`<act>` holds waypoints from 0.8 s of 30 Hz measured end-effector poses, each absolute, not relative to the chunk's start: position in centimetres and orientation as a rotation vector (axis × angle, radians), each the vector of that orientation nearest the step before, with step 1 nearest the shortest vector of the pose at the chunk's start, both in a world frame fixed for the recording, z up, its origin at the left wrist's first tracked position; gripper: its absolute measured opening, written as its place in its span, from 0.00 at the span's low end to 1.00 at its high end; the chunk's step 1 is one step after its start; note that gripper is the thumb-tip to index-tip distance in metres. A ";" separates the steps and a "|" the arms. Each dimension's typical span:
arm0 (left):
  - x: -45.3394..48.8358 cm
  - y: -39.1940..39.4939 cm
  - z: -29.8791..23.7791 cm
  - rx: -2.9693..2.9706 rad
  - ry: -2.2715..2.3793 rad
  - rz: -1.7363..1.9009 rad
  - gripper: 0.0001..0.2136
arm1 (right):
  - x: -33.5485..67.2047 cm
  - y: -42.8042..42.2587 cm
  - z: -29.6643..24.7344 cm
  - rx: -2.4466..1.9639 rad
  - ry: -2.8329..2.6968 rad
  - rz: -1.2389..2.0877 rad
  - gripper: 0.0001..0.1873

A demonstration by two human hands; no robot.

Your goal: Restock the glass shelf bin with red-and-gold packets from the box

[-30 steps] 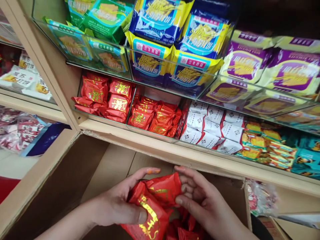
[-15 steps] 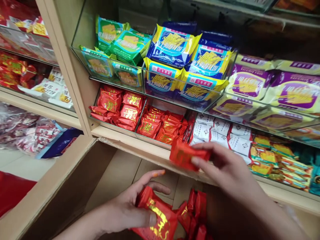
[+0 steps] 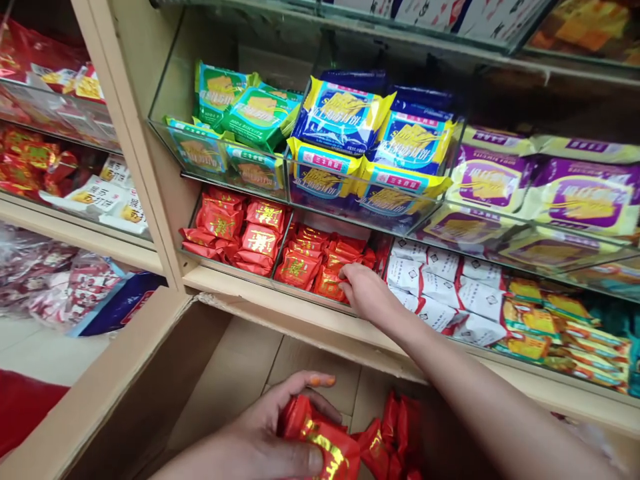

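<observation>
My left hand [image 3: 273, 433] is closed on a red packet with gold print [image 3: 327, 443], low over a cardboard box. More red packets [image 3: 393, 430] lie in the box just right of it. At the lower shelf, my right hand [image 3: 367, 290] reaches into a glass-fronted compartment, its curled fingertips on a red packet [image 3: 330, 283] at the front right. The hand partly covers that packet. Similar red packets [image 3: 297, 267] are stacked beside it, and the neighbouring compartment on the left holds more red packets [image 3: 263, 240].
The cardboard box [image 3: 115, 387] stands against the wooden shelf edge [image 3: 240, 287]. White packets [image 3: 440, 287] and yellow-green packets [image 3: 530, 320] fill bins to the right. Above, a glass ledge fronts green [image 3: 260, 113], blue [image 3: 340, 110] and purple [image 3: 493, 177] biscuit packs.
My right hand has carried a red packet from above the box forward and left into the lower compartment. My left hand keeps its packet, sitting slightly lower in view.
</observation>
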State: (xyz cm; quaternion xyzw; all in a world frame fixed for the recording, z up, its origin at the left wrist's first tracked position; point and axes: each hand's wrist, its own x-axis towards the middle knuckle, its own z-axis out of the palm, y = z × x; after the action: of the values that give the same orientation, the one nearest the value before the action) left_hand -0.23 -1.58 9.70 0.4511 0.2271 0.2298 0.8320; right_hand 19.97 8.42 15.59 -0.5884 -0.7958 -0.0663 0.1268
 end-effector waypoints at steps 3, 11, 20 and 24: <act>-0.3 -1.5 9.9 0.887 0.539 0.497 0.24 | 20.3 7.7 16.1 -1.571 -2.300 -0.196 0.07; 0.4 -1.6 9.5 0.817 0.485 0.594 0.21 | 18.2 -3.5 16.3 -1.196 -2.277 0.282 0.09; 1.3 -2.0 10.0 0.840 0.647 0.619 0.18 | 18.4 -6.7 13.2 -1.535 -2.121 0.676 0.29; 1.4 -2.1 9.9 0.853 0.655 0.561 0.17 | 19.1 -6.6 12.9 -1.540 -1.894 0.923 0.28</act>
State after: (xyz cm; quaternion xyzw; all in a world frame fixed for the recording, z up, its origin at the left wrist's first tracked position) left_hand 1.35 -2.07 9.95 0.4009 0.3080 0.2637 0.8215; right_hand 19.15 -6.57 12.86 -0.5695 -0.7001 0.3413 0.2627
